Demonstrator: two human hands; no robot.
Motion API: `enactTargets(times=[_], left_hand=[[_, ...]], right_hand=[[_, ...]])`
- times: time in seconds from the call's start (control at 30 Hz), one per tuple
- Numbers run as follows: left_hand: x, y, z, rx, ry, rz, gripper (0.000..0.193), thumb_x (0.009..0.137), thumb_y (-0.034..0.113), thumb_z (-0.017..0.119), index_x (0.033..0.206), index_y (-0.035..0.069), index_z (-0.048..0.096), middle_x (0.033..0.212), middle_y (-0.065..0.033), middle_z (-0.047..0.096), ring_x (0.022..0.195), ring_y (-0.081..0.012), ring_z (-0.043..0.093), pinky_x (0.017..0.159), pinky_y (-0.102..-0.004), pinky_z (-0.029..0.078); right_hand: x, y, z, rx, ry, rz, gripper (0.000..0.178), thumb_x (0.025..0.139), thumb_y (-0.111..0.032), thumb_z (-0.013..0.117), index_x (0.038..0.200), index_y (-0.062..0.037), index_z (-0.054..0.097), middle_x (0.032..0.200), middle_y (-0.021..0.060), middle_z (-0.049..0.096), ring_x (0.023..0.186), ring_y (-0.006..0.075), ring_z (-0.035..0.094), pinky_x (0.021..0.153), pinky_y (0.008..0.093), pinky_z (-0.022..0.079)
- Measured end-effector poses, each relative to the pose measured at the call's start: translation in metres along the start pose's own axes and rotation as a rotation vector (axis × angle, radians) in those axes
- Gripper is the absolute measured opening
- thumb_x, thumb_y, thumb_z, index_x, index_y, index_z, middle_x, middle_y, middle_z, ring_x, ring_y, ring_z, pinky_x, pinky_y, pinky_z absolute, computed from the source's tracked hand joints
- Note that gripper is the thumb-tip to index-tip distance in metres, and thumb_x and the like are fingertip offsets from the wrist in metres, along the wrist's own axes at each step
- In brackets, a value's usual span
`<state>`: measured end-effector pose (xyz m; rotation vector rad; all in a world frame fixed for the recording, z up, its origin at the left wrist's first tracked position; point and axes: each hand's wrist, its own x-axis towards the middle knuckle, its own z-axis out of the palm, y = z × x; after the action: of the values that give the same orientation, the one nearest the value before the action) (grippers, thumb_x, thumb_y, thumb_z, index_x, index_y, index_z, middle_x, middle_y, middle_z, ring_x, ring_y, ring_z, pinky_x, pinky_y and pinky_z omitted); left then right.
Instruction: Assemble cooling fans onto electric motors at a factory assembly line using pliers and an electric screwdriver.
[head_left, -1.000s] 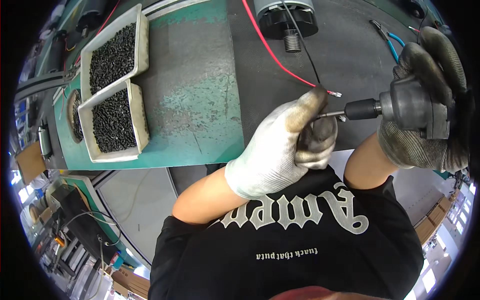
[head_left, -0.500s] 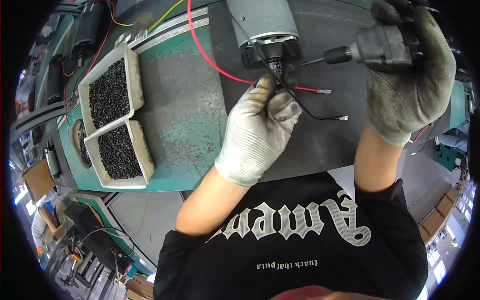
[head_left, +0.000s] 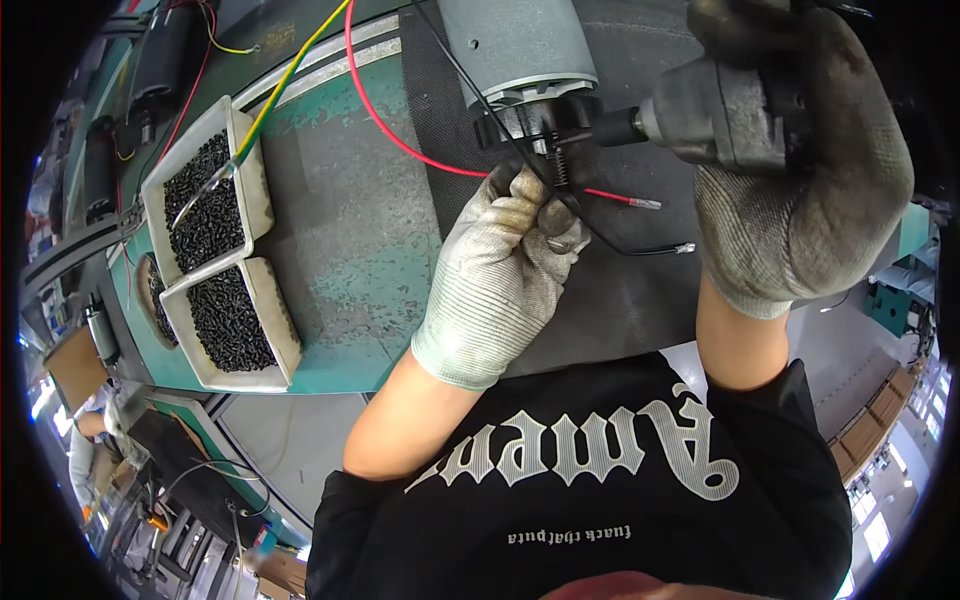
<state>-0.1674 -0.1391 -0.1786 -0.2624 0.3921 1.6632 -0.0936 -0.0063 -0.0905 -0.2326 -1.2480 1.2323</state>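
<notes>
A grey cylindrical motor point(head_left: 520, 50) lies at the top centre, its black slotted end point(head_left: 545, 122) and ribbed shaft toward me. Just below that end, my gloved left hand point(head_left: 510, 265) is closed, with a black wire point(head_left: 625, 250) running through its pinched fingertips. A red wire point(head_left: 378, 118) passes behind those fingers; both wires end in bare metal terminals. In my gloved right hand point(head_left: 800, 200) is a grey power screwdriver point(head_left: 725, 112). Its dark nose meets the right side of the motor's black end; the tip is hidden there.
On the left stand two white trays point(head_left: 262, 200) of small black screws. A yellow-green wire point(head_left: 285, 85) hangs over the far tray. Dark motors point(head_left: 165, 65) lie at the upper left. A black mat point(head_left: 620, 300) lies under the work. Another person point(head_left: 90, 440) is at the lower left.
The power screwdriver has moved left, up against the motor's black end. My left hand has shifted slightly left and down. The yellow-green wire now reaches over the far screw tray.
</notes>
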Motion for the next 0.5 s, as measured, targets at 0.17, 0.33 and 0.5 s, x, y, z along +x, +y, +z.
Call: enactTargets(times=[0.17, 0.33, 0.5], left_hand=[[0.000, -0.002, 0.005, -0.056, 0.024, 0.008, 0.024, 0.088, 0.000, 0.043, 0.107, 0.003, 0.057, 0.095, -0.0096, 0.059, 0.082, -0.0176, 0.059, 0.071, -0.0292, 0.052], [0.007, -0.002, 0.007, -0.025, -0.095, 0.021, 0.020, 0.092, 0.000, 0.042, 0.105, 0.003, 0.056, 0.097, -0.0035, 0.057, 0.082, -0.0154, 0.056, 0.073, -0.0293, 0.049], [0.000, 0.002, 0.012, 0.045, 0.051, 0.056, 0.010, 0.094, 0.002, 0.048, 0.098, 0.007, 0.056, 0.089, -0.0013, 0.057, 0.076, -0.0133, 0.056, 0.070, -0.0278, 0.046]], right_hand=[[-0.002, -0.001, 0.007, -0.021, 0.005, -0.013, 0.033, 0.083, -0.009, 0.064, 0.114, 0.0001, 0.059, 0.086, 0.0143, 0.064, 0.079, 0.0214, 0.063, 0.060, 0.0307, 0.051], [-0.004, -0.004, 0.004, 0.046, 0.020, 0.157, 0.033, 0.085, -0.009, 0.063, 0.116, -0.0003, 0.057, 0.087, 0.0140, 0.064, 0.079, 0.0213, 0.063, 0.061, 0.0297, 0.051], [-0.018, -0.022, 0.009, -0.443, 0.052, 0.261, 0.037, 0.091, -0.003, 0.057, 0.126, 0.0016, 0.048, 0.109, 0.0144, 0.061, 0.091, 0.0234, 0.061, 0.076, 0.0319, 0.052]])
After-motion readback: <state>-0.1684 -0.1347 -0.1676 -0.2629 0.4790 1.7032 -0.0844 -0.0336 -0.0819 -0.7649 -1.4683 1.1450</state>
